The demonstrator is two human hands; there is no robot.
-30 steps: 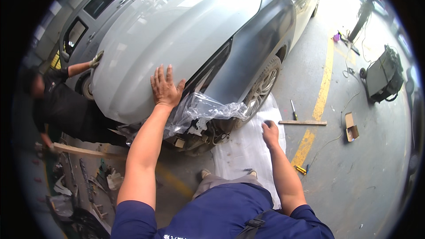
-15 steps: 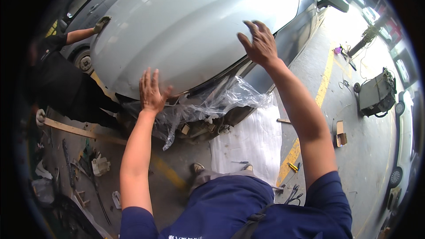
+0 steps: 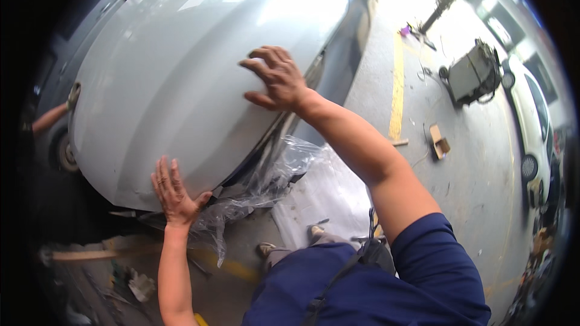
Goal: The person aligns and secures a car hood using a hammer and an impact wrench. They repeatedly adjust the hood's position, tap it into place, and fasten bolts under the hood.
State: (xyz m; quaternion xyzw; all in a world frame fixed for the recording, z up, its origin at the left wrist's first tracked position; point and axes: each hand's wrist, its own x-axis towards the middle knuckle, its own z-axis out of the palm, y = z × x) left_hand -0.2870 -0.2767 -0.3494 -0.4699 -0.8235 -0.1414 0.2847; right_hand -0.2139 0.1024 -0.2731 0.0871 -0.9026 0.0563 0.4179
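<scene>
Head view: the silver hood point(image 3: 163, 90) points lower-left, long axis slanting upper-right; left grip point(image 3: 176, 203) and right grip point(image 3: 281, 83) have fingers apart.

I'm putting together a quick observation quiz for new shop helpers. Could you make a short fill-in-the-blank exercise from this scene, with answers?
1. The left hand is nearer the front edge of the hood than the ____ hand.
2. The person's sleeve is dark ____.
3. The painted line on the floor is ____.
4. The open box is made of ____.

Missing words: right; blue; yellow; cardboard.
</scene>
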